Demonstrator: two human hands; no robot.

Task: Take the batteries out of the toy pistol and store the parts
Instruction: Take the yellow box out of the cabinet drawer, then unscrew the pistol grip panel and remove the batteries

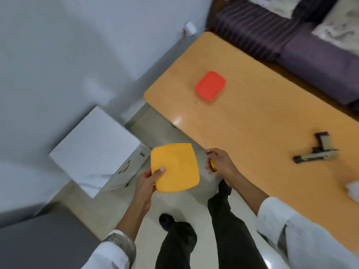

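The toy pistol (314, 152), tan and black, lies on its side on the orange wooden table (252, 117) at the right. A red lidded container (210, 86) sits at the table's far left end. My left hand (148, 180) grips a yellow square container (174, 167) by its near-left corner, held over the floor beside the table. My right hand (218, 162) is closed around a yellow-handled screwdriver (212, 165), its thin shaft pointing up and away at the table's near edge.
A white box (95, 150) stands on the floor at the left, by a grey wall. A purple striped sofa (291, 41) runs behind the table. Something white (352, 189) lies at the table's right edge. My legs and shoes show below.
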